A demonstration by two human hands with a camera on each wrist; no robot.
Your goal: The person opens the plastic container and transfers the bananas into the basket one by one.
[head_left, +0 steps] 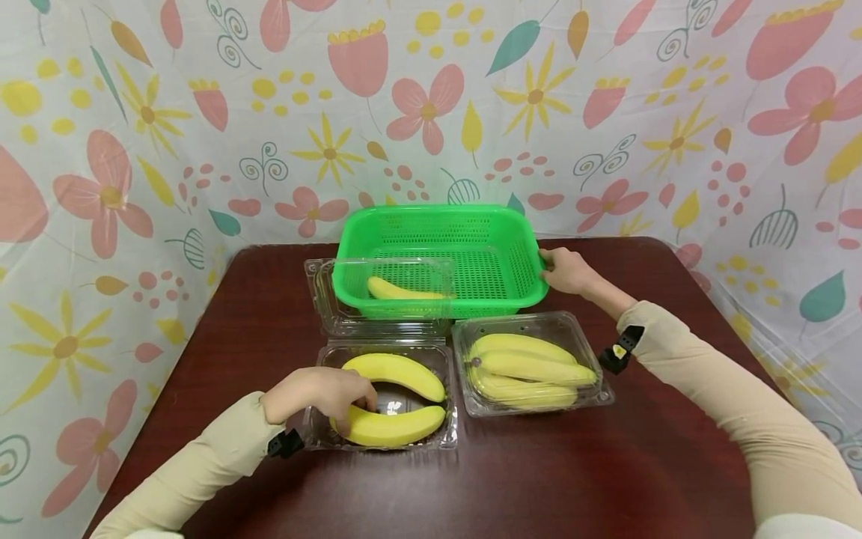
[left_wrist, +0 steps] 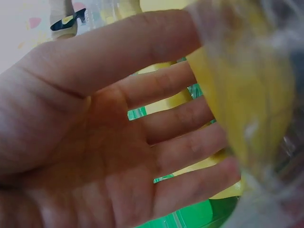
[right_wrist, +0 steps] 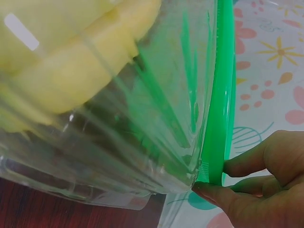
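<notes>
My left hand (head_left: 325,391) holds the left end of the nearer yellow banana (head_left: 397,428) in an open clear plastic clamshell box (head_left: 453,440). In the left wrist view, the thumb and fingers come against that banana (left_wrist: 251,90) behind the box's clear wall. Just beyond it in the same box lies a second banana (head_left: 397,370). With the right hand (head_left: 569,271) I pinch the right rim of a green plastic basket (head_left: 532,288); thumb and fingers meet on the rim in the right wrist view. Inside the basket, one banana (head_left: 397,290) shows through the box's raised lid (head_left: 323,299).
A closed clear clamshell (head_left: 471,408) with several bananas stands right of the open one, near the basket's front. All stand on a dark red-brown table (head_left: 539,479). A flower-printed curtain (head_left: 431,165) hangs behind and at both sides.
</notes>
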